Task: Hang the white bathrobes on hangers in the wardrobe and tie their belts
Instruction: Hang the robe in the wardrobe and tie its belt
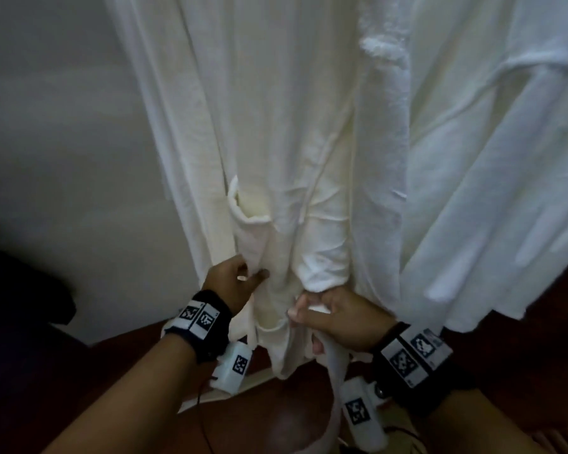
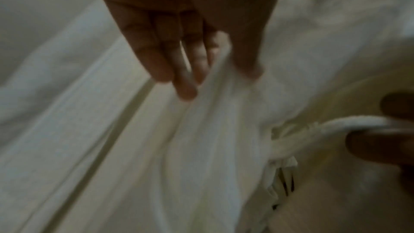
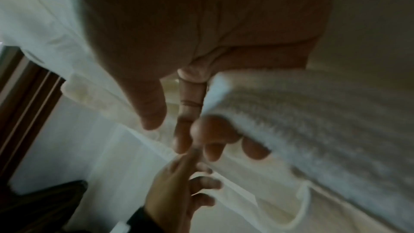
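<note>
Dark wood floor beneath hanging white bathrobe: left hand pinches its fabric; right hand grips the belt.

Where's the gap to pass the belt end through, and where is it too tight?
Open space lies left of the hanging bathrobe, along the pale wall. It is crowded between the left hand and right hand: bunched folds and the belt fill it. A second robe presses in on the right.
</note>
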